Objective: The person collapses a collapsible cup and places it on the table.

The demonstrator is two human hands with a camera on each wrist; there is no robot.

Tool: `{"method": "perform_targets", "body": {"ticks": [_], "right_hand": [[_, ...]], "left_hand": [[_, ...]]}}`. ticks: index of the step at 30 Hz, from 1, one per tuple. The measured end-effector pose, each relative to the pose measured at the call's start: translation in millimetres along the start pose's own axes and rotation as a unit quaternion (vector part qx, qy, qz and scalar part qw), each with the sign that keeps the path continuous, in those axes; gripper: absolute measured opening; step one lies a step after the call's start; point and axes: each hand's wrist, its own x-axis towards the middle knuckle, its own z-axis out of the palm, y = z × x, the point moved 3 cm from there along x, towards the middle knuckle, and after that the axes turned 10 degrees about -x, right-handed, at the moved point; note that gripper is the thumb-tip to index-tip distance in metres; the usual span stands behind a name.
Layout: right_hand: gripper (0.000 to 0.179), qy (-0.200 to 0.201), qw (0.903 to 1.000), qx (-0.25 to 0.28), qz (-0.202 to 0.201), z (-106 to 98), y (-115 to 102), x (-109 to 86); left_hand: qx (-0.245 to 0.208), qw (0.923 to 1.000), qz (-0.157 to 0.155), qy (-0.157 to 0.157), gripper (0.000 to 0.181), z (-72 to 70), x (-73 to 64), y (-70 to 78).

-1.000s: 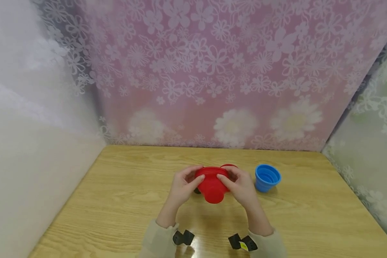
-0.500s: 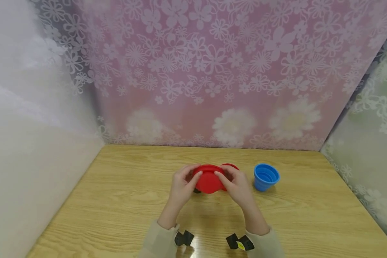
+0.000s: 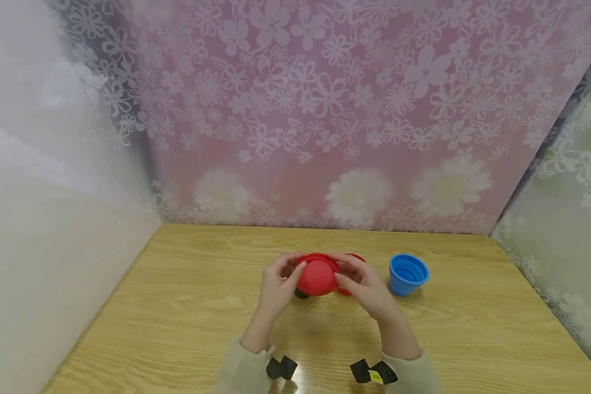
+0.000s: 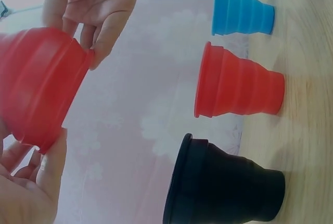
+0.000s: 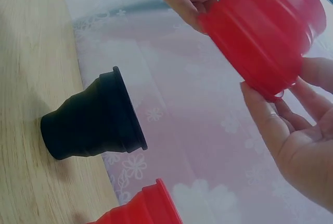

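Both hands pinch a red collapsible cup (image 3: 317, 278) near its rim, above the table. Its base faces up toward the head camera, while the mouth points down and away. My left hand (image 3: 274, 287) grips one side with thumb and fingers; opposite it, my right hand (image 3: 369, 287) grips the other side. In the right wrist view, the stepped wall of the held cup (image 5: 270, 31) runs between the two hands. Beyond the hands, a black cup (image 4: 223, 182) and a second red cup (image 4: 242, 81) stand upright; in the head view the hands mostly hide them.
A blue collapsible cup (image 3: 407, 274) stands upright on the wooden table (image 3: 202, 306), right of the right hand. Flower-patterned cloth (image 3: 285, 120) hangs behind the table, with pale walls at both sides. Black wrist devices (image 3: 282, 368) sit at the sleeves.
The held red cup has tilted, its base swinging from pointing toward the body to facing up at the head camera. The right thumb has shifted to the cup's side.
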Motion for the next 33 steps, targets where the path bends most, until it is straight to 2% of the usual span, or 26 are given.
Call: {"method": "perform_targets", "body": {"ticks": [3, 5, 7, 9, 12, 17, 21, 26, 33], "right_hand": [[0.039, 0.013, 0.9999, -0.008, -0.001, 1.1, -0.4, 1.1], [0.037, 0.026, 0.9996, -0.003, 0.008, 1.6, -0.2, 2.5], [0.035, 0.041, 0.9989, 0.007, 0.021, 1.8, 0.7, 4.0], [0.033, 0.059, 0.9975, 0.013, 0.035, 1.7, 1.7, 4.8], [0.031, 0.085, 0.9949, 0.01, 0.054, 1.4, 4.0, 5.1], [0.03, 0.123, 0.9898, -0.008, 0.072, 2.8, 4.1, 4.6], [0.029, 0.14, 0.9867, -0.024, 0.079, 4.8, 3.8, 4.1], [0.029, 0.143, 0.9854, -0.038, 0.084, 6.4, 6.2, 4.8], [0.028, 0.151, 0.9844, -0.054, 0.072, 9.1, 5.9, 6.7]], "left_hand": [[-0.049, 0.9974, -0.052, -0.006, 0.02, -3.0, 0.6, -7.7], [-0.096, 0.9912, -0.09, -0.015, 0.022, -5.1, 0.6, -14.4], [-0.145, 0.9828, -0.111, -0.029, 0.025, -6.7, 0.3, -20.6], [-0.181, 0.9757, -0.112, -0.052, 0.029, -7.1, -0.2, -24.6], [-0.209, 0.9686, -0.106, -0.082, 0.033, -6.7, -1.0, -26.6], [-0.227, 0.9614, -0.121, -0.097, 0.035, -6.3, -1.8, -29.0], [-0.233, 0.9602, -0.122, -0.095, 0.035, -5.8, -2.2, -28.7], [-0.231, 0.9607, -0.122, -0.093, 0.035, -4.9, -2.2, -30.8], [-0.196, 0.9689, -0.125, -0.084, 0.034, -4.0, 0.2, -34.3]]}}
